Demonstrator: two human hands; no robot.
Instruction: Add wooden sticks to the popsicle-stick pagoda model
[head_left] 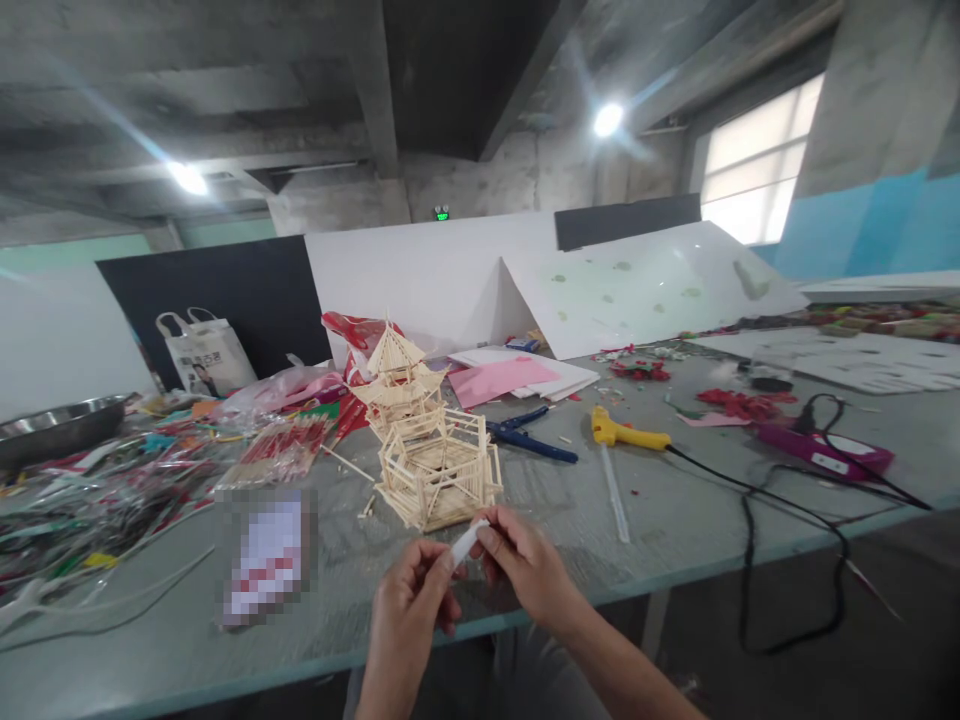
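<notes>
A short white strip, perhaps rolled or folded point(464, 544), is held up over the table's front edge. My left hand point(414, 590) pinches its lower end between thumb and fingers. At the upper end, the thumb and fingertips of my right hand point(527, 562) close on it too. Just beyond my hands stands an open hexagonal frame of thin wooden sticks point(439, 475). Behind that frame rises a tiered stick pagoda point(397, 370) with a pointed roof. Blue-handled pliers point(532, 437) lie to the right of the frame.
A yellow glue gun point(628, 432) and a clear glue stick point(615, 495) lie right of the pliers. Its black cord runs toward a purple power strip point(825, 452). Bagged sticks point(281, 450) and craft scraps crowd the left. Pink paper point(502, 378) lies behind.
</notes>
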